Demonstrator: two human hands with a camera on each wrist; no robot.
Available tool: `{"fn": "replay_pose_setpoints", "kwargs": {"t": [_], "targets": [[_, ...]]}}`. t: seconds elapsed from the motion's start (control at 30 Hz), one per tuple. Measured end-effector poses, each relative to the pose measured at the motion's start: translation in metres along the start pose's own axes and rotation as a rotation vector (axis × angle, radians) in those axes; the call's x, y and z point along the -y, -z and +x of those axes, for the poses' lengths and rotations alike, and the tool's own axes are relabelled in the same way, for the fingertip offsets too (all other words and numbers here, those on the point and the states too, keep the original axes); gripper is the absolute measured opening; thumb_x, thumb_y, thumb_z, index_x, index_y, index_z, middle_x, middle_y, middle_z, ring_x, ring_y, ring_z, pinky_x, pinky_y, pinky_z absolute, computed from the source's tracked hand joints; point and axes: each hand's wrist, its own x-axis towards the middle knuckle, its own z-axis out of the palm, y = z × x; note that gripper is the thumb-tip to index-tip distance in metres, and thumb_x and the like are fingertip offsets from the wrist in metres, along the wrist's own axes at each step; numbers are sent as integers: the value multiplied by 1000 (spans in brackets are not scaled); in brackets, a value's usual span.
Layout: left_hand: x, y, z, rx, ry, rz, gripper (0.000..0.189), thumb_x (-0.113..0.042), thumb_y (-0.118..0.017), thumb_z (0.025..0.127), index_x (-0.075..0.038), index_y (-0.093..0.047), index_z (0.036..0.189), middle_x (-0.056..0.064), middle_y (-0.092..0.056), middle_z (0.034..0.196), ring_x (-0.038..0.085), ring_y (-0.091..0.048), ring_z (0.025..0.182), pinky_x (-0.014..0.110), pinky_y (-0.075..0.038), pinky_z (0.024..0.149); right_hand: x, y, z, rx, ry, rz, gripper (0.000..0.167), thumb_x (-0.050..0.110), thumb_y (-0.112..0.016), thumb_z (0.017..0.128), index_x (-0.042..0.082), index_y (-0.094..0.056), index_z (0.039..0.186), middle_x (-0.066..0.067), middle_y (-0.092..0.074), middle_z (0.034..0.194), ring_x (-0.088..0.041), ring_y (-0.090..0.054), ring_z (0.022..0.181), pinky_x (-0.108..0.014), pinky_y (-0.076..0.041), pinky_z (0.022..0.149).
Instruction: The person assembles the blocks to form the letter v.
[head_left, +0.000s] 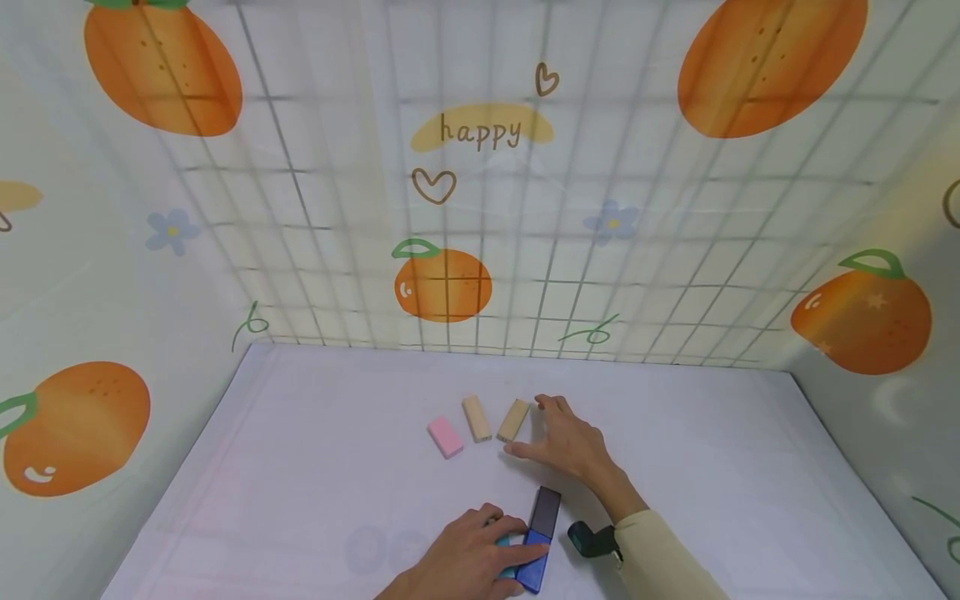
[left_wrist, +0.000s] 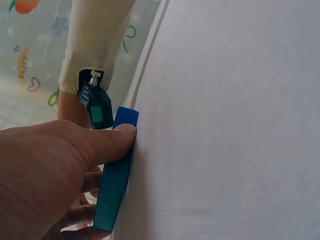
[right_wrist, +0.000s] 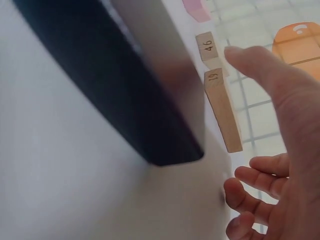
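Note:
My left hand (head_left: 476, 554) rests on the near blocks, its fingers and thumb around a teal block (left_wrist: 112, 192). A blue block (head_left: 533, 562) lies against it, with a finger across its top. A dark grey-purple block (head_left: 545, 512) continues the line end to end beyond the blue one. Farther back, my right hand (head_left: 573, 442) spreads thumb and fingers beside a wooden block (head_left: 513, 420) numbered 19 in the right wrist view, with a gap showing. Left of that stand a second wooden block (head_left: 477, 419), numbered 46, and a pink block (head_left: 446, 437).
A dark wrist camera (head_left: 592, 540) sits on the right forearm, close to the row of blocks. The white tabletop (head_left: 300, 467) is bordered by a back curtain (head_left: 337, 275) printed with oranges and by side walls.

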Motion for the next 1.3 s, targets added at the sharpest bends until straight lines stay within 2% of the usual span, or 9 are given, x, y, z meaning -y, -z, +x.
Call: {"fn": "replay_pose_setpoints", "kwargs": {"t": [0.47,0.73,1.13,1.3], "targets": [[-1,2,0,5,7,-5,54,-51,-57,100,-44,-43,152,-12,-52,145,10,-47,122,27,-46,96,4,0,4,2,-10,-10,105,72,-75,73,3,-46,147,-20,-52,141,-36,-64,107,-52,-55,76],[-1,1,-2,-18,1,2,54,-49,-57,101,-43,-43,152,-11,-52,145,11,-47,122,27,-46,97,5,-1,7,7,-8,-11,103,70,-76,73,4,-46,147,-19,-52,141,-35,-63,111,-56,-54,81],[0,-1,-1,-46,-12,22,54,-48,-59,100,-42,-44,151,-11,-53,144,10,-47,121,26,-45,95,6,-2,12,19,6,-17,100,67,-77,73,5,-47,146,-17,-52,141,-33,-65,106,-54,-53,80],[0,-1,-2,-37,-12,21,54,-48,-59,101,-42,-44,152,-11,-52,144,10,-47,121,26,-45,96,8,-1,13,20,20,-29,99,66,-77,74,4,-47,145,-18,-53,141,-33,-66,103,-53,-54,77]]}}
